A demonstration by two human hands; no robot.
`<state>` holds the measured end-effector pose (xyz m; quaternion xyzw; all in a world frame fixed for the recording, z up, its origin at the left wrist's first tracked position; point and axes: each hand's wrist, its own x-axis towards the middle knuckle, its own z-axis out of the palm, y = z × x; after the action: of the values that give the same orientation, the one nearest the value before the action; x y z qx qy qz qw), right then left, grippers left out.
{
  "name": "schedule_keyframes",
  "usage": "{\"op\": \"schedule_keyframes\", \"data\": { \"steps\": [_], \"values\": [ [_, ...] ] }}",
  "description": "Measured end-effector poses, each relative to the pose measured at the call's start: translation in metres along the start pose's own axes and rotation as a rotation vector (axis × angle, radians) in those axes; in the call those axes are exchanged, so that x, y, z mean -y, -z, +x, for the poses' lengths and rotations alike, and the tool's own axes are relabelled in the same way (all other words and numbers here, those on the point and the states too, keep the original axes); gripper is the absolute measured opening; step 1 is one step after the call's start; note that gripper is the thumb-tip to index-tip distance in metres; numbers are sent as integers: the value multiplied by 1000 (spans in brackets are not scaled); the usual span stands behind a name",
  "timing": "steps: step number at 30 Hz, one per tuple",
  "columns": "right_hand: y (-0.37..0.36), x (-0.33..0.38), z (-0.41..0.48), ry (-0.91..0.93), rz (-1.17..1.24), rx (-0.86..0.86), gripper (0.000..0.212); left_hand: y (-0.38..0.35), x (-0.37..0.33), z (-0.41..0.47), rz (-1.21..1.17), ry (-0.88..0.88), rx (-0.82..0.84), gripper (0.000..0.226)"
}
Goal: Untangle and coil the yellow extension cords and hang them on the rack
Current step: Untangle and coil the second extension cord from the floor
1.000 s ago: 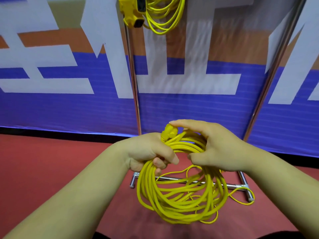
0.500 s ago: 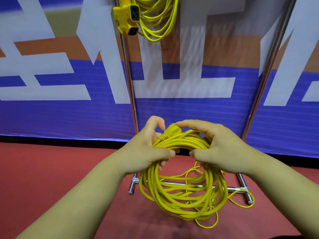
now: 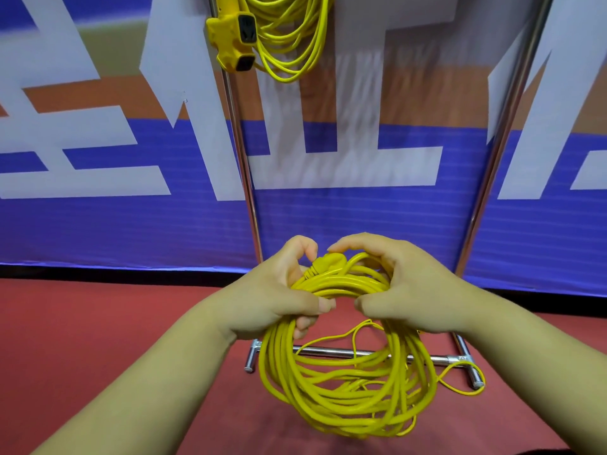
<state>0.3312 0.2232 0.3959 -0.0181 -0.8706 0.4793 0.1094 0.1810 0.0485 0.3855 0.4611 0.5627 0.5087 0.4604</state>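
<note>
A coiled yellow extension cord (image 3: 345, 399) hangs in front of me, held at its top by both hands. My left hand (image 3: 276, 293) grips the left side of the bundle, fingers curled under the strands. My right hand (image 3: 404, 290) curls round the right side, thumb below and fingers over the top. The cord's yellow plug (image 3: 328, 261) lies between the two hands on top of the coil. A second coiled yellow cord (image 3: 292, 37) with its socket block (image 3: 235, 37) hangs high on the chrome rack (image 3: 241, 152).
The rack's two chrome uprights rise behind the coil and its base bar (image 3: 437, 357) lies on the red floor (image 3: 82, 330). A thin yellow loop (image 3: 466, 379) trails by the rack's right foot. A blue, white and orange banner (image 3: 115, 218) stands behind.
My left hand has shifted its hold, thumb now raised beside the plug. The view has tilted up slightly, so the hung cord shows lower in the frame. The coil stays in both hands.
</note>
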Motion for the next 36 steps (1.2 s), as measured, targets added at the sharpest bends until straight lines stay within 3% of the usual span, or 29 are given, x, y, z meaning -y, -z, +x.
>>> {"op": "schedule_keyframes", "data": {
  "steps": [4,9,12,15,20,23,26,32,36],
  "values": [
    [-4,-4,2,-46,32,-47,56,0,3,-1,-77,62,-24,56],
    [3,-6,3,-60,68,-149,47,2,3,-2,81,70,-102,69],
    [7,-9,2,-67,109,-264,43,1,5,-2,236,22,-202,75],
    [10,-10,1,-75,146,-329,42,-1,5,0,233,-61,-293,73],
    [15,-10,-3,-103,348,-209,40,-6,-9,-3,42,-121,-337,57],
    [24,-6,-9,-118,284,-127,42,-3,-13,-7,3,-127,-268,45],
    [25,-3,-10,-139,234,-95,50,-4,-14,-8,-50,-138,-201,38],
    [15,3,-10,9,332,-47,75,-6,-14,-4,-26,-180,-194,32],
    [8,8,-10,55,307,-120,52,-5,-14,-2,9,-184,-256,43]
  ]
}}
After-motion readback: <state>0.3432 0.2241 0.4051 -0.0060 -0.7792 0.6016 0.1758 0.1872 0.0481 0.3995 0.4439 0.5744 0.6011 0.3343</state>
